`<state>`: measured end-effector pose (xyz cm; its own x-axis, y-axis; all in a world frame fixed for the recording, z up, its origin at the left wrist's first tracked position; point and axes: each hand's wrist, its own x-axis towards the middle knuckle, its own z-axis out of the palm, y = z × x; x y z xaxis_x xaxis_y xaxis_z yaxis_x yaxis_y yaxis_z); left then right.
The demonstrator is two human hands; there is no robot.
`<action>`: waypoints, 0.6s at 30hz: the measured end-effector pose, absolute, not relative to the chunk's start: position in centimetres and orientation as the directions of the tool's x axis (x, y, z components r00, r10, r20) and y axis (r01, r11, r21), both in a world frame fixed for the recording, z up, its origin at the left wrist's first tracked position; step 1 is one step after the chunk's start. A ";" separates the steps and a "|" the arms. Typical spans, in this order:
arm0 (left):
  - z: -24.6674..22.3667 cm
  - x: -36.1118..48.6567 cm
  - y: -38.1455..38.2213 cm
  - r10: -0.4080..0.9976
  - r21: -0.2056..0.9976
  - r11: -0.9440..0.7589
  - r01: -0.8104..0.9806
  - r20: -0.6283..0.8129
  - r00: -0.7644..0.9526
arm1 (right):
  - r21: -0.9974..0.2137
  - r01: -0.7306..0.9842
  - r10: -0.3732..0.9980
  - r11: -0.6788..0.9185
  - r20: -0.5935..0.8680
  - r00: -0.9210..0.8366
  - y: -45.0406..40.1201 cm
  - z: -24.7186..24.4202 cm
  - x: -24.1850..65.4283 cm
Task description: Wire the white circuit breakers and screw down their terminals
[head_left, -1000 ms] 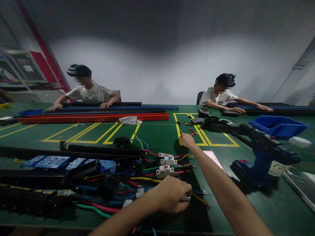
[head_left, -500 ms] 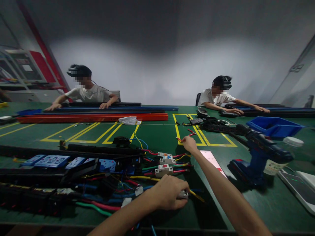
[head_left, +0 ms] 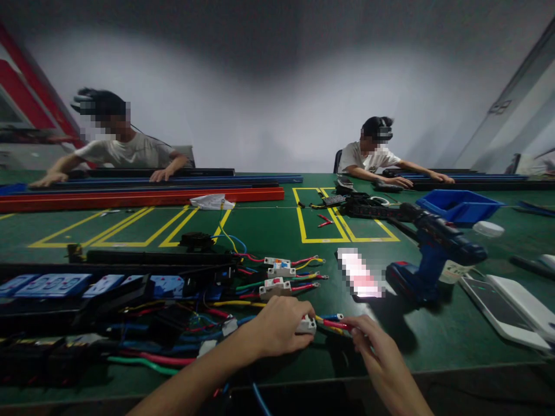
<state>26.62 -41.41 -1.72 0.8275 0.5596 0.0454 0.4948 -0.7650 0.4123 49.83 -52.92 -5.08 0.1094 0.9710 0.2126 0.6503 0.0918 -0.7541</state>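
My left hand is closed around a small white circuit breaker, mostly covered by the fingers. Between the fingertips of my right hand is a short red wire, its far end close to the breaker's right side. Whether it enters a terminal I cannot tell. A blue wire with a ring lug lies beside it. Behind my left hand lie more breakers, one with a red switch and one with a blue switch, red, yellow and green wires running from them.
Socket strips and wire bundles fill the left. Beyond my right hand are a glowing phone, a cordless drill and a blue bin. Loose red wires lie in a yellow-marked box. Two co-workers handle long rails opposite.
My right hand has come back from the yellow-marked box to the breaker, now with a red wire in its fingers. My left hand still grips the breaker. The view has turned slightly right.
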 end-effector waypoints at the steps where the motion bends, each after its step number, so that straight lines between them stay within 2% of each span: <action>1: -1.7 26.6 -41.4 0.556 0.413 -0.768 0.490 0.047 0.830 | -0.756 0.649 0.971 0.091 0.211 0.109 -53.4 -5.2 49.5; 8: -2.0 26.4 -41.3 0.534 0.464 -0.763 0.450 0.060 0.843 | -0.761 0.644 0.974 0.082 0.199 0.110 -53.6 -5.7 48.8; 18: -2.4 26.2 -40.8 0.487 0.546 -0.758 0.356 0.112 0.866 | -0.767 0.623 0.966 0.151 0.248 0.071 -53.6 -6.2 48.7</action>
<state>26.18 -40.82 -2.45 0.8661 0.4872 0.1120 0.3558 -0.7582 0.5464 48.66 -53.59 -6.19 0.0708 0.9661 0.2482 0.6234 0.1514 -0.7671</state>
